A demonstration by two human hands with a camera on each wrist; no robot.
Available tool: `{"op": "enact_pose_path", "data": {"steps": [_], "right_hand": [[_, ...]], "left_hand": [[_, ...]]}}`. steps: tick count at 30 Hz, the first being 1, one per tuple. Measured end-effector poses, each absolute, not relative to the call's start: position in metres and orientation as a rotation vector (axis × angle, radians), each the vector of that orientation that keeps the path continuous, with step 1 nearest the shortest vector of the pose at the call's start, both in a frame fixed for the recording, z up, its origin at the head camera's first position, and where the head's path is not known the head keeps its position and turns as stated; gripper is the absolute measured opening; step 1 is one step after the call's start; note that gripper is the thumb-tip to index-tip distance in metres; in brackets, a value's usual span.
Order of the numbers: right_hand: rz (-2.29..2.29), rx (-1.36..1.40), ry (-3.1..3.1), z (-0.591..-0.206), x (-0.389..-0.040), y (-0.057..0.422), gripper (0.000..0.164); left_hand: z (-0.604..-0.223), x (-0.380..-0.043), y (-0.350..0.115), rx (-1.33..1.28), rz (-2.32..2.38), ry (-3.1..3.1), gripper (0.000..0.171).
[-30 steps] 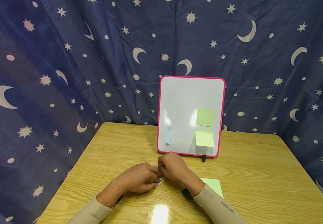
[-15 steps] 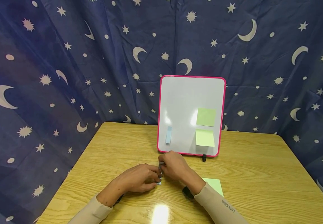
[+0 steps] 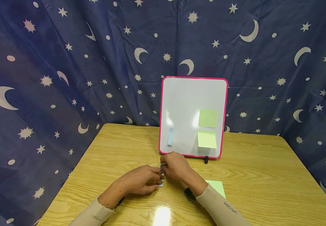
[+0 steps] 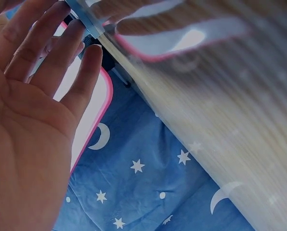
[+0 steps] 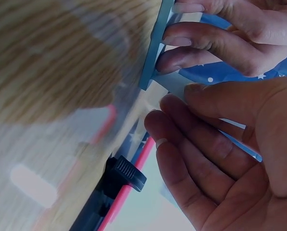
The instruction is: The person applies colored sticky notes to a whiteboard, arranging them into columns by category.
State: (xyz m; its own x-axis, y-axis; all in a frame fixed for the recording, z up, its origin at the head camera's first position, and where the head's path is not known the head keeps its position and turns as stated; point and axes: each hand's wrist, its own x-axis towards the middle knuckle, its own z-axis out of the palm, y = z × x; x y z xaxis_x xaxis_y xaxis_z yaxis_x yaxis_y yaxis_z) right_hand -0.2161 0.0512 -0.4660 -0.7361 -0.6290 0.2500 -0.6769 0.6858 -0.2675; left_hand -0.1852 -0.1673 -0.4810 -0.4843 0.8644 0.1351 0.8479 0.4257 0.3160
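In the head view a narrow light-blue sticky note pad (image 3: pixel 161 185) lies on the table in front of the whiteboard, largely covered by both hands. My left hand (image 3: pixel 140 180) rests its fingertips on top of the pad, the fingers nearly straight in the left wrist view. At the pad's far end, the right hand (image 3: pixel 176 166) pinches the top blue sticky note (image 5: pixel 170 83) between thumb and index finger. That note bends up off the pad (image 5: pixel 155 48), as the right wrist view shows; its other end sits under the left fingertips.
A pink-framed whiteboard (image 3: pixel 191 97) stands behind the hands on black feet (image 3: pixel 206 159). It bears two green sticky notes (image 3: pixel 208 118) and one blue strip (image 3: pixel 170 137). A green square note (image 3: pixel 217 188) lies on the table by the right forearm. A starry curtain (image 3: pixel 117 62) hangs behind.
The right hand has shifted very slightly away from me, and more of the lifted end of the blue sticky note shows. The left hand stays in place on the pad.
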Motion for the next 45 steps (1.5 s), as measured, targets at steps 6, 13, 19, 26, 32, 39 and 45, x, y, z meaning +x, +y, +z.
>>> {"op": "enact_pose_path", "data": {"steps": [6, 13, 19, 26, 32, 39, 45], "right_hand": [[0.503, 1.082, -2.745, -0.4641, -0.217, 0.0511, 0.024], [0.511, 1.081, -2.745, -0.4629, -0.2173, 0.0508, 0.021], [0.522, 1.069, -2.742, -0.4629, -0.2179, 0.0514, 0.021], [0.521, 1.059, -2.741, -0.4624, -0.218, 0.0519, 0.022], [0.526, 1.061, -2.72, -0.4628, -0.2185, 0.0523, 0.026], [0.526, 1.059, -2.729, -0.4606, -0.2184, 0.0526, 0.022], [0.526, 1.042, -2.739, -0.4585, -0.2176, 0.0526, 0.021]], "left_hand": [[-0.4819, -0.1856, -0.1678, 1.559, 0.547, 2.609, 0.016], [-0.4815, -0.1854, -0.1676, 1.562, 0.566, 2.602, 0.016], [-0.4807, -0.1855, -0.1673, 1.568, 0.566, 2.595, 0.016], [-0.4808, -0.1858, -0.1674, 1.573, 0.561, 2.593, 0.016], [-0.4804, -0.1856, -0.1674, 1.566, 0.56, 2.589, 0.017], [-0.4795, -0.1853, -0.167, 1.563, 0.564, 2.588, 0.017], [-0.4793, -0.1858, -0.1669, 1.568, 0.569, 2.582, 0.017]]}}
